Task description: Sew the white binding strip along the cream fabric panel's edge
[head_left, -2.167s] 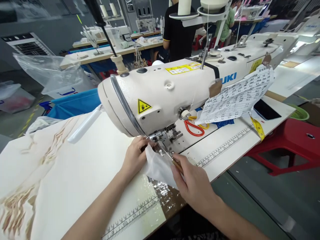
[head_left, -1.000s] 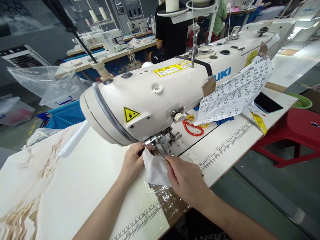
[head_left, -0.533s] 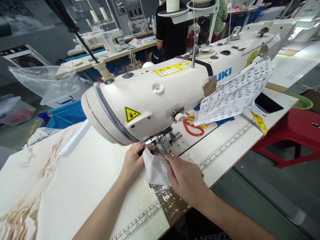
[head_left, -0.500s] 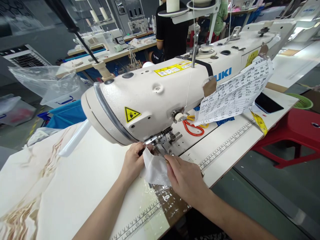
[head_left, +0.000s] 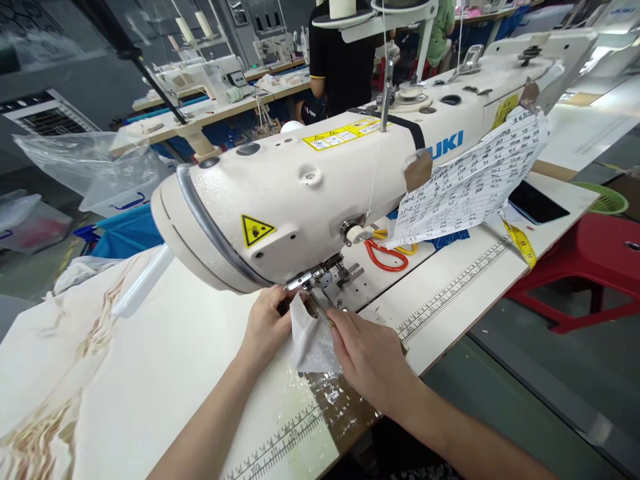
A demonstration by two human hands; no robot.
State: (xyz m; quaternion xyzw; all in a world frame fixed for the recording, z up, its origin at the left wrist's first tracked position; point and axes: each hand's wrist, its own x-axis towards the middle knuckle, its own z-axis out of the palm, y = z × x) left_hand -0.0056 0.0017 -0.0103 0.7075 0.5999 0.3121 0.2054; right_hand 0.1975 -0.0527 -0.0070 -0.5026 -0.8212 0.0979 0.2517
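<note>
A white sewing machine (head_left: 300, 193) spans the middle of the view, its head above both my hands. My left hand (head_left: 267, 323) is closed on the left edge of a small piece of white fabric (head_left: 313, 343), close to the presser foot (head_left: 303, 280); its fingertips are partly hidden under the machine head. From the right, my right hand (head_left: 373, 350) pinches a slim metal tool (head_left: 320, 301), tweezers-like, pointing at the needle area over the fabric. The fabric hangs between my hands toward the table's front edge.
Red-handled scissors (head_left: 386, 257) lie behind the needle area. A handwritten sheet (head_left: 470, 180) hangs on the machine arm. Right of it are a phone (head_left: 537, 202) and a yellow measuring tape (head_left: 520, 243). Cream fabric pieces (head_left: 47, 433) lie at left; a red stool (head_left: 580, 273) stands right.
The white fabric's upper edge has shifted slightly right, away from my left fingers. My hands stay in nearly the same place; the view has tilted slightly.
</note>
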